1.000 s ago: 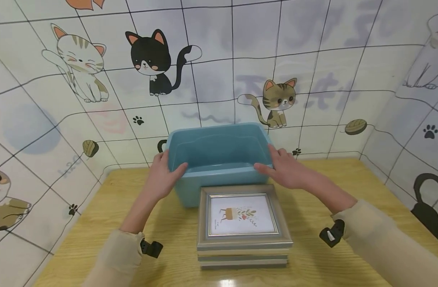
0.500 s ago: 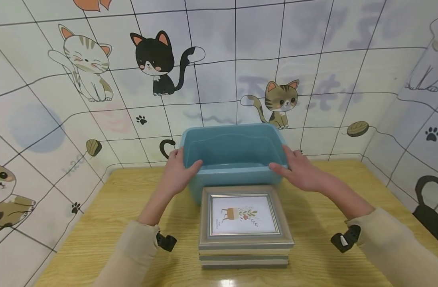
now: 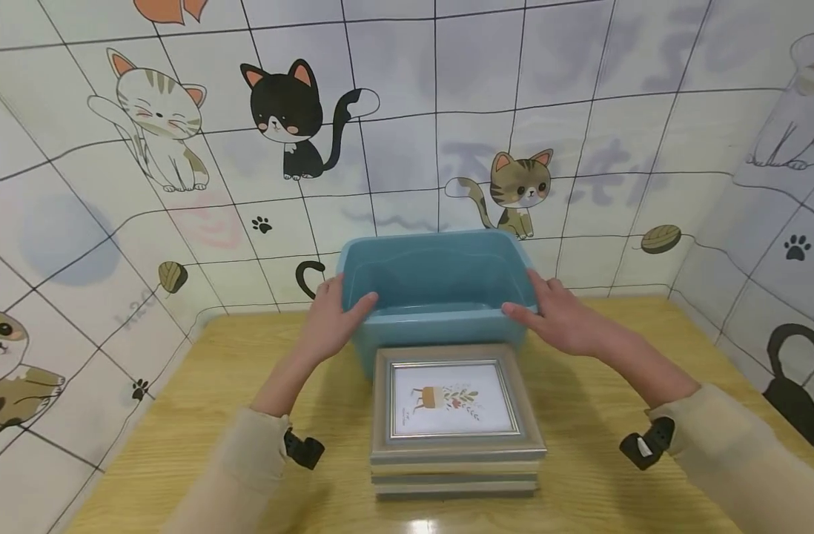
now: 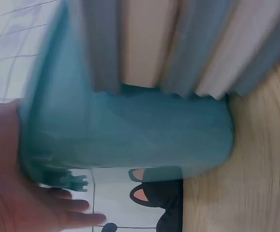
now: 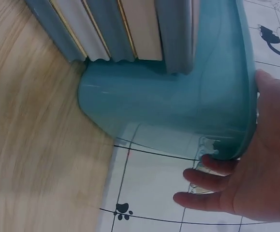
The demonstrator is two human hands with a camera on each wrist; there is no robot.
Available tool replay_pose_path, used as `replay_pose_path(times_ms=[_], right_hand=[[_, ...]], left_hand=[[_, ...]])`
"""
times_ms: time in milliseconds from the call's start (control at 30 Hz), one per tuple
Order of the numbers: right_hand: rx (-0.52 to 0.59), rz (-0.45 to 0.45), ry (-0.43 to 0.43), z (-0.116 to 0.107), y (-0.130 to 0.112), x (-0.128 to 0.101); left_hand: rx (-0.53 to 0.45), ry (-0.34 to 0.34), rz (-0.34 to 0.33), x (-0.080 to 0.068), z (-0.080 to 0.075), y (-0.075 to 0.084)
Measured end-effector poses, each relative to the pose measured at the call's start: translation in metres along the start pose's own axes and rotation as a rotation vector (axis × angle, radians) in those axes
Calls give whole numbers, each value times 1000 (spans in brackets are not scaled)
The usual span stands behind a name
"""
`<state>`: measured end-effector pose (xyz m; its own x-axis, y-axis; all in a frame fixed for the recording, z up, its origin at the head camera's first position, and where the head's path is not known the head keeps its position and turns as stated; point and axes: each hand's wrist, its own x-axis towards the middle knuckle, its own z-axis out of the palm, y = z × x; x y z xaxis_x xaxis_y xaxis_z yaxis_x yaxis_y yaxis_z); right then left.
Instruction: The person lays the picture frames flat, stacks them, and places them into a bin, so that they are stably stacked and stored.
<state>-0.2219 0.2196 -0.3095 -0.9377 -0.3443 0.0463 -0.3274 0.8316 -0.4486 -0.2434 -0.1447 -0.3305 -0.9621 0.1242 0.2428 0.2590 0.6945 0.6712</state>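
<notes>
A light blue plastic bin (image 3: pixel 440 330) stands behind a stack of picture frames (image 3: pixel 457 445) in the head view. My left hand (image 3: pixel 333 322) holds the bin's left end, thumb over the front rim and fingers along the outside. At the opposite end my right hand (image 3: pixel 557 319) grips the rim in the same way, its thumb pointing inward. The left wrist view shows the left hand (image 4: pixel 28 183) against the bin wall (image 4: pixel 130 130); in the right wrist view the right hand (image 5: pixel 256 169) has its fingers outside the wall. The top frame shows a plant print.
Both stand on a wood-grain table (image 3: pixel 247 371). A wall (image 3: pixel 394 148) with grid lines and cartoon cats rises close behind the bin, and side walls flank the table. A small black wrist camera (image 3: pixel 305 449) sits on the left sleeve, another camera (image 3: pixel 647 445) on the right.
Both hands have shifted the bin to the right, so it now sits more squarely behind the frames. Over the last half second bin and hands have hardly moved.
</notes>
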Motion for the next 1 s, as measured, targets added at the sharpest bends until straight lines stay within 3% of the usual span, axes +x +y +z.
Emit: replay_pose_path(times_ms=[167, 300, 400, 533, 733, 867, 1000], right_hand=[[66, -46, 152, 0, 0, -16], [208, -21, 327, 12, 1, -52], [355, -20, 359, 34, 2, -73], [534, 18, 213, 68, 6, -84], [836, 118, -34, 102, 7, -78], [936, 171, -97, 111, 1, -75], [962, 166, -89, 112, -4, -73]], left_hand=[[-93, 69, 7, -32, -10, -1], [-151, 141, -37, -74, -3, -2], [-209, 119, -72, -100, 5, -3], [-301, 26, -114, -116, 24, -2], [-455, -68, -173, -118, 56, 5], [-543, -100, -200, -117, 65, 5], [-626, -148, -199, -116, 68, 3]])
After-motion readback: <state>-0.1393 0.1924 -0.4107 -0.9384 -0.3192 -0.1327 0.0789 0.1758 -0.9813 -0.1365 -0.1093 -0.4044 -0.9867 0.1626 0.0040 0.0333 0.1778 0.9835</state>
